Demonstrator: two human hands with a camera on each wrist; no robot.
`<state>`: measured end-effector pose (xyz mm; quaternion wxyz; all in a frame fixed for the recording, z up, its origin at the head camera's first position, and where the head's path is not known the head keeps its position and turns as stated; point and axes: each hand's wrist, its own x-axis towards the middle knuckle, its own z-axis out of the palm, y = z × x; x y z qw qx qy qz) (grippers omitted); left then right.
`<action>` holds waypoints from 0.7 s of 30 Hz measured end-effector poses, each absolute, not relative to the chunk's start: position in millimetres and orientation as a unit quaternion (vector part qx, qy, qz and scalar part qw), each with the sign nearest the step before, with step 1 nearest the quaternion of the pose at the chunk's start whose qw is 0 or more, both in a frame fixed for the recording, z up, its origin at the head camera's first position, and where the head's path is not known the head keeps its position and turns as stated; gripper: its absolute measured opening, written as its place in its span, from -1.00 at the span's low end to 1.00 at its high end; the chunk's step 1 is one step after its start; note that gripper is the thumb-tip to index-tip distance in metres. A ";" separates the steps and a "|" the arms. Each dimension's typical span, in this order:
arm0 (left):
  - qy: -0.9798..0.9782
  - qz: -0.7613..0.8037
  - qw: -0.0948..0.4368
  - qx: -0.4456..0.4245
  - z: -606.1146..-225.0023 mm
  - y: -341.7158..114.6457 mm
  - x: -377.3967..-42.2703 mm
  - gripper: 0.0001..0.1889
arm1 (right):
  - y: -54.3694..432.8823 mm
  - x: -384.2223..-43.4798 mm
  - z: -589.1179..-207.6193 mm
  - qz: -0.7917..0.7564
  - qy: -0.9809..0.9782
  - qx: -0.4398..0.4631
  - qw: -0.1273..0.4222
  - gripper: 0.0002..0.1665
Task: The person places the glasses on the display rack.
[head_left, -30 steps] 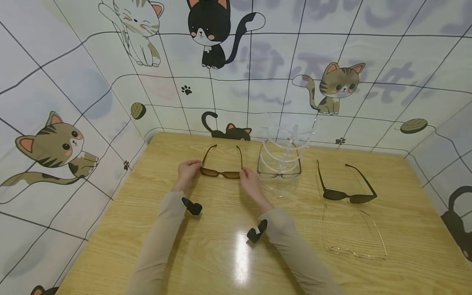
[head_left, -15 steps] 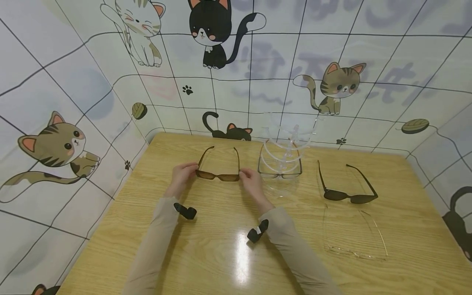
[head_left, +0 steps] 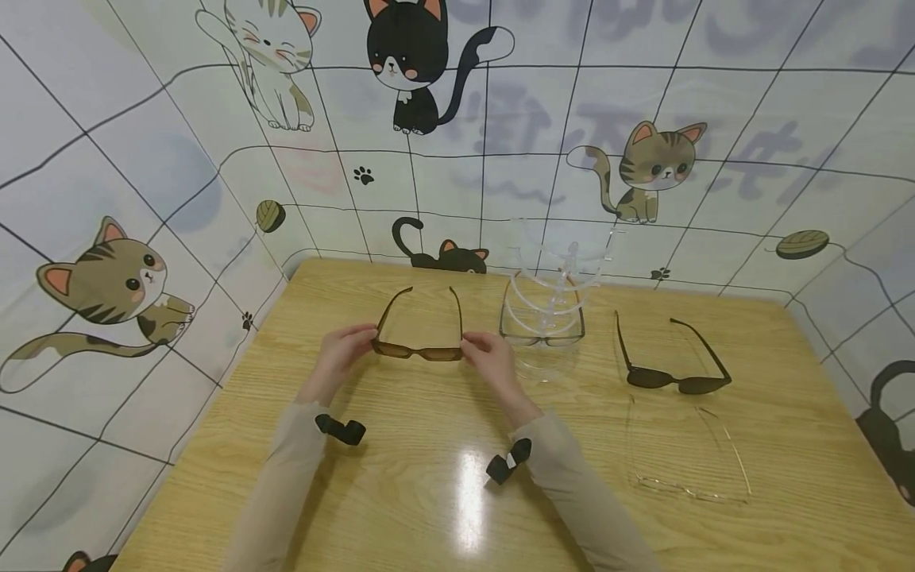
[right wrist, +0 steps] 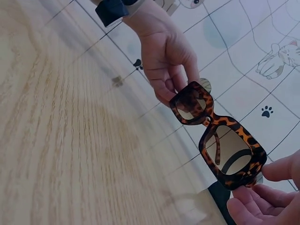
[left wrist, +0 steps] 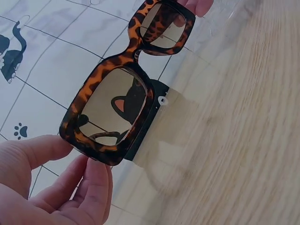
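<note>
Both hands hold one pair of tortoiseshell sunglasses (head_left: 439, 354) with brown lenses, near the back left of the wooden table. At one front corner, the thumb and fingers of my left hand (head_left: 339, 357) pinch the frame. My right hand (head_left: 495, 367) grips the opposite corner between thumb and fingers. The temples are unfolded and point away toward the wall. Seen from the left wrist, the thick spotted frame (left wrist: 86, 91) is tilted above the wood. In the right wrist view, both hands grip the sunglasses (right wrist: 254, 159) at their outer ends.
A clear plastic display stand (head_left: 560, 287) rises right of the hands, with dark-rimmed eyeglasses (head_left: 530, 341) at its lower part. Farther right lie black sunglasses (head_left: 646, 378) and thin gold-rimmed eyeglasses (head_left: 692, 493). A wall with cat drawings (head_left: 665, 167) borders the table (head_left: 400, 492).
The sunglasses have moved left and slightly nearer to the person, both hands keeping hold of their corners. The left forearm has shifted left. The stand and other glasses have stayed put.
</note>
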<state>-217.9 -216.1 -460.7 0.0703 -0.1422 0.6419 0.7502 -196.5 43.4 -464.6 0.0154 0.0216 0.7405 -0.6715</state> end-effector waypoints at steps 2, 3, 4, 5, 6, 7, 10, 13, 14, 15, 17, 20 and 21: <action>0.644 0.749 0.080 -0.134 -458.1 -216.9 -212.3 -0.54 | 45.4 -192.1 -460.9 -0.679 0.733 0.020 0.021 -0.70; 0.645 0.749 0.084 -0.129 -456.8 -217.1 -209.6 -0.54 | 46.7 -190.0 -459.4 -0.683 0.729 0.018 0.024 -0.70; 0.644 0.750 0.090 -0.125 -455.7 -217.6 -206.8 -0.53 | 48.1 -188.0 -458.2 -0.687 0.726 0.017 0.027 -0.69; 0.643 0.750 0.095 -0.122 -454.5 -217.7 -204.0 -0.53 | 49.6 -186.3 -457.4 -0.690 0.723 0.014 0.029 -0.69; 0.644 0.749 0.098 -0.121 -453.5 -217.7 -201.4 -0.53 | 51.4 -184.2 -456.4 -0.691 0.722 0.010 0.033 -0.68; 0.644 0.749 0.102 -0.118 -452.6 -217.5 -199.2 -0.52 | 53.4 -182.3 -455.4 -0.693 0.720 0.009 0.036 -0.68; 0.640 0.752 0.113 -0.114 -450.0 -215.9 -192.1 -0.54 | 59.7 -176.4 -450.9 -0.694 0.719 0.005 0.041 -0.66; 0.625 0.764 0.123 -0.105 -447.5 -213.4 -185.6 -0.70 | 66.5 -170.8 -445.7 -0.696 0.716 0.006 0.050 -0.64; 0.620 0.768 0.125 -0.103 -446.2 -212.0 -183.5 -0.75 | 68.6 -169.2 -444.1 -0.697 0.715 0.005 0.050 -0.64; 0.617 0.771 0.125 -0.100 -445.0 -210.7 -181.4 -0.80 | 70.9 -167.7 -442.7 -0.698 0.714 0.004 0.051 -0.64; 0.610 0.776 0.128 -0.097 -442.3 -207.4 -177.6 -0.87 | 75.2 -164.9 -440.4 -0.700 0.712 0.000 0.048 -0.65; 0.607 0.779 0.127 -0.088 -439.3 -201.6 -173.1 -0.86 | 81.7 -160.4 -437.9 -0.699 0.714 -0.011 0.038 -0.67; 0.607 0.780 0.128 -0.084 -438.9 -199.7 -171.9 -0.86 | 84.2 -158.8 -437.3 -0.697 0.716 -0.014 0.037 -0.66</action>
